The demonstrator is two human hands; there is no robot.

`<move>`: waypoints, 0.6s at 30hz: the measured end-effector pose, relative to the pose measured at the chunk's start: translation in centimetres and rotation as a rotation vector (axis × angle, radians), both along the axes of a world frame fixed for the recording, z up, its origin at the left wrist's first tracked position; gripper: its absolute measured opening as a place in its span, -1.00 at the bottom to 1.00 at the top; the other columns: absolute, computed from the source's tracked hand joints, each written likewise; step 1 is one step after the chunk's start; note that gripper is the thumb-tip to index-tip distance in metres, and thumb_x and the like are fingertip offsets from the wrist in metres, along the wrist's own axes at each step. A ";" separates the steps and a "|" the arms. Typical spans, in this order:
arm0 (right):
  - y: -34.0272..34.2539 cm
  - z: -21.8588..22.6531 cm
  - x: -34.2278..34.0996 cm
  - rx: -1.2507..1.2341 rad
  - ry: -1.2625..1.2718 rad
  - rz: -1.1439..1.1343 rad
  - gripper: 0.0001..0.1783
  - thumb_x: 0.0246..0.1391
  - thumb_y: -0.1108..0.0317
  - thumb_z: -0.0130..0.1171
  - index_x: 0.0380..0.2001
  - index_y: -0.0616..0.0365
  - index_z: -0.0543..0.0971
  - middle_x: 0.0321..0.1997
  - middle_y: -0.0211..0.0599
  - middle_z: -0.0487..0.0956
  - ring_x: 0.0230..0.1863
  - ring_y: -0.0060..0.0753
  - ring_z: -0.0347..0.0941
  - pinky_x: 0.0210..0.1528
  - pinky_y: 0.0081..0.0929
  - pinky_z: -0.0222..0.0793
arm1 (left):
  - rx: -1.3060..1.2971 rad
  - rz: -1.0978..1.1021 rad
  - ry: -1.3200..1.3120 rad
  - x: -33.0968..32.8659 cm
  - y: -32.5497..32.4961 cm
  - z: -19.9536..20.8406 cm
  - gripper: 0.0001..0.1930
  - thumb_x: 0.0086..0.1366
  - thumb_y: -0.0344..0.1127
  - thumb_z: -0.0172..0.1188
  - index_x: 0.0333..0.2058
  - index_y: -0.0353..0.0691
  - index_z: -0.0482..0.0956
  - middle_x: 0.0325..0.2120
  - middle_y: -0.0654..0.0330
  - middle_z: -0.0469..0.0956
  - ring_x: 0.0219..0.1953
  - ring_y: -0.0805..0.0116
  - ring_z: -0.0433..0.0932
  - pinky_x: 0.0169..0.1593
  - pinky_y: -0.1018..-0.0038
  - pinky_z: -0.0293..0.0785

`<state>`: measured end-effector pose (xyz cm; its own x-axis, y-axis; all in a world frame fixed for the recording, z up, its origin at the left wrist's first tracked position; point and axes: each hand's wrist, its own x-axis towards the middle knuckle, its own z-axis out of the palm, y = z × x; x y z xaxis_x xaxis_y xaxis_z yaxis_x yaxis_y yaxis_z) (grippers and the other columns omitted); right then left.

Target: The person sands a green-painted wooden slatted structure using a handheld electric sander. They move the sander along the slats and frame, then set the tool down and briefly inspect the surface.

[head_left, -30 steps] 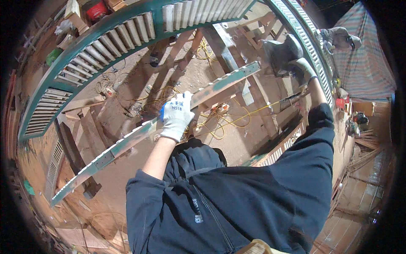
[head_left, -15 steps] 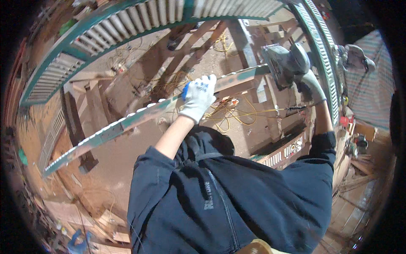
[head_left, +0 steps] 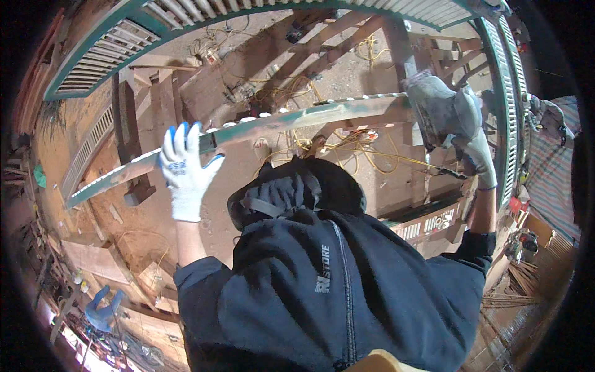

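A long narrow shutter stile (head_left: 304, 116), part worn green paint and part bare wood, runs across in front of me, with white bits along its upper edge. My left hand (head_left: 186, 167), in a white glove with blue on the fingers, is spread open over its left portion; whether the palm rests on it I cannot tell. My right hand (head_left: 477, 155), also gloved, is wrapped around a grey, dusty power sander (head_left: 441, 108) at the stile's right end. The sander hides that end and its own contact face.
Green louvred shutters stand along the far side (head_left: 273, 17) and the right (head_left: 499, 99). Yellow cords (head_left: 384, 158) lie tangled on the dusty floor below. Another power tool (head_left: 550, 118) sits beyond the right shutter, by a striped sheet (head_left: 551, 167).
My left hand has lifted from its grip near the stile's middle, moved left along it and spread its fingers. My right hand still holds the sander at the right end. The view has shifted.
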<state>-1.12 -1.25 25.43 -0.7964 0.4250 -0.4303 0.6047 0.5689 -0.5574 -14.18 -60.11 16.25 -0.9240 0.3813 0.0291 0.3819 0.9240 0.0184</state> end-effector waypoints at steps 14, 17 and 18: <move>-29.0 -0.3 -11.6 0.008 0.357 0.683 -0.63 -0.04 0.12 0.26 -0.27 0.19 0.59 -0.41 0.04 0.63 -0.33 0.08 0.61 -0.30 -0.12 0.53 | 1.221 -0.326 -0.274 -2.9 7.5 6.5 -0.25 0.12 0.20 0.28 0.09 -0.31 0.45 0.09 -0.04 0.43 0.12 0.07 0.46 0.19 0.25 0.37; -32.9 0.0 -12.7 0.080 0.385 0.796 -0.50 -0.12 0.30 0.29 -0.08 0.29 0.49 -0.47 -0.01 0.57 -0.39 0.03 0.59 -0.36 -0.13 0.49 | 1.068 -0.303 -0.096 -4.3 7.1 7.7 -0.55 0.17 -0.04 0.24 -0.20 -0.38 0.62 -0.21 -0.02 0.63 -0.10 0.12 0.61 0.05 0.29 0.48; -33.2 0.3 -12.5 0.105 0.341 0.827 -0.45 -0.14 0.31 0.30 -0.03 0.30 0.46 -0.38 0.00 0.59 -0.33 0.00 0.60 -0.33 -0.16 0.50 | 1.159 -0.306 -0.048 -4.2 7.0 7.7 -0.67 0.20 -0.17 0.20 -0.28 -0.39 0.64 -0.30 0.00 0.65 -0.18 0.13 0.63 0.00 0.31 0.51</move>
<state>-13.60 -34.43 25.71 -0.9427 -0.3163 -0.1063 -0.2086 0.8072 -0.5522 -18.39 -53.08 24.00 -0.8094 0.3549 0.4679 0.5587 0.2195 0.7998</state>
